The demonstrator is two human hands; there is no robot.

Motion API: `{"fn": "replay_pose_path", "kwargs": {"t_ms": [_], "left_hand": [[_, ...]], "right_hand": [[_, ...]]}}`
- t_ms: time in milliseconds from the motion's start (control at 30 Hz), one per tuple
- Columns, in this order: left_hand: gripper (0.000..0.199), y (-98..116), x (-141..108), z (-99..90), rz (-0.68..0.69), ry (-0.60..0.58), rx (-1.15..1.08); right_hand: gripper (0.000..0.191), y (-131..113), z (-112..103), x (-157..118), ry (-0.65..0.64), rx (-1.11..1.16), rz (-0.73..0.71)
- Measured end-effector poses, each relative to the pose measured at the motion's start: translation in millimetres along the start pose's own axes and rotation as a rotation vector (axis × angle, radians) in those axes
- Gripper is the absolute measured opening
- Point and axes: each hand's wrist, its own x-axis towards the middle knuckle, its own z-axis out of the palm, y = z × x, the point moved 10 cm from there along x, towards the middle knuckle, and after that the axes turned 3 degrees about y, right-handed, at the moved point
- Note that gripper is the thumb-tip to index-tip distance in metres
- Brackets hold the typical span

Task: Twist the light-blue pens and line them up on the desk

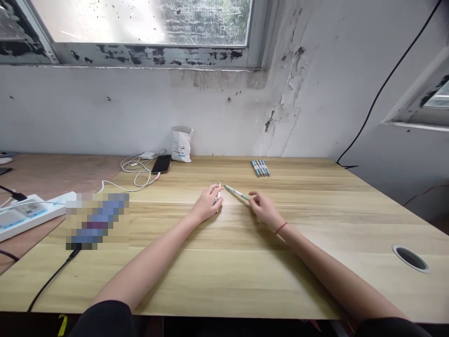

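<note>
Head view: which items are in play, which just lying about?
In play: left hand around a white pen; right hand holding a teal-and-white pen; matching pens in a row.

Lying about: black smartphone, white cables, white bag, power strip.

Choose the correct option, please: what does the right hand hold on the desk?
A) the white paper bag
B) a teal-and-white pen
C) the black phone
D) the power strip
B. The right hand holds the end of a teal-and-white pen, which points across toward the left hand.
</note>
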Motion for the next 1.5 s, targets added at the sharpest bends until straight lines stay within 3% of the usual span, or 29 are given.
{"fn": "replay_pose_path", "kwargs": {"t_ms": [100, 200, 467, 733, 800, 1000, 1233, 1367, 1500], "left_hand": [[0.041, 8.2, 1.0, -10.3, 0.034, 0.061, 0.032], [0.044, 16.7, 2.5, -18.4, 0.087, 0.125, 0.108], [0.019, 23.9, 1.8, -10.5, 0.244, 0.112, 0.332], [0.015, 39.3, 1.8, -26.2, 0.311, 0.199, 0.414], [0.015, 42.2, 1.0, -26.4, 0.316, 0.193, 0.414], [0.017, 44.5, -1.7, -19.0, 0.29, 0.127, 0.305], [0.022, 40.8, -0.6, -17.9, 0.21, 0.045, 0.156], [0.026, 34.7, 0.8, -15.4, 0.157, 0.005, 0.164], [0.019, 49.4, 1.3, -24.1, 0.237, 0.116, 0.322]], "right_hand": [[0.03, 26.6, -6.2, 7.6, -0.015, 0.27, 0.136], [0.031, 25.5, -7.8, 11.4, -0.016, 0.377, 0.091], [0.032, -8.9, -12.2, 4.5, -0.011, 0.259, -0.114], [0.028, -16.3, -2.2, 1.4, -0.19, -0.119, -0.229], [0.025, -18.0, -3.8, 1.2, -0.158, -0.163, -0.27], [0.024, -30.5, -20.9, -2.7, 0.118, -0.399, -0.459], [0.028, -47.5, -24.8, -16.5, 0.275, -0.572, -0.671], [0.028, -52.2, -28.2, -20.1, 0.316, -0.575, -0.696], [0.021, -51.7, -27.8, -18.4, 0.297, -0.431, -0.622]]}}
